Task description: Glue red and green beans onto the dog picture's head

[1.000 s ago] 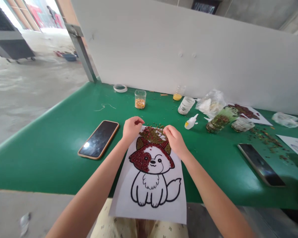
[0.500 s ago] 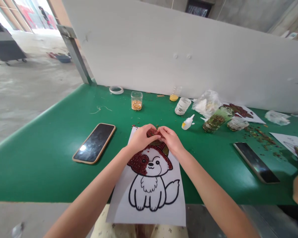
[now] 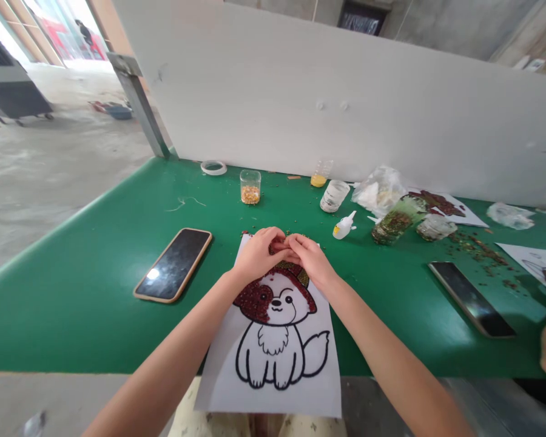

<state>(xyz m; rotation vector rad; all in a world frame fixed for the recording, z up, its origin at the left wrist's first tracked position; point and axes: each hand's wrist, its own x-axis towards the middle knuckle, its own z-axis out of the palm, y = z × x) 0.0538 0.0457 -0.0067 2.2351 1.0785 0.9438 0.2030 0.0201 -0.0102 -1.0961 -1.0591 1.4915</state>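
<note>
Both curled narrow and touching, held left hand (image 3: 262,249) and right hand (image 3: 313,258) over the far end of the dog drawing (image 3: 274,349); could not tell whether empty. Found it overhanging the near edge of the green table (image 3: 86,297), a clear cup (image 3: 250,187) near the far edge.

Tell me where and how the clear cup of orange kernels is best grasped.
Probably by the side walls of the clear cup, above the orange kernels, coming from the near left: it stands upright, its straight walls offer opposing faces, and other containers stand to its right.
</note>
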